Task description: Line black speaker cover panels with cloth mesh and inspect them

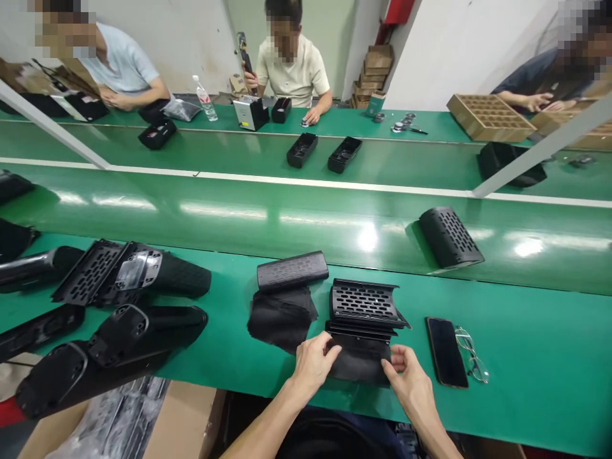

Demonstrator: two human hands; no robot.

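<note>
A thin black fabric sheet (pixel 361 362) lies in front of me on the green bench, over or against a black plastic shell. My left hand (pixel 313 362) grips its left edge, fingers curled and thumb on top. At the opposite edge, my right hand (pixel 407 381) pinches the sheet between thumb and fingers. Just beyond stands a black slotted grille shell (pixel 364 301), its oblong holes facing up. To the left is a pile of similar black sheets (pixel 282 319), with a closed black speaker-like housing (pixel 292 270) behind it. What lies under the held sheet is partly hidden.
A phone (pixel 447 352) and eyeglasses (pixel 472 357) lie right. Several black housings (pixel 148 328) crowd the left, above an open carton (pixel 184 417). Another grille shell (pixel 450 237) rests on the green conveyor (pixel 306 220). Three people sit opposite, beyond a white rail (pixel 296 180).
</note>
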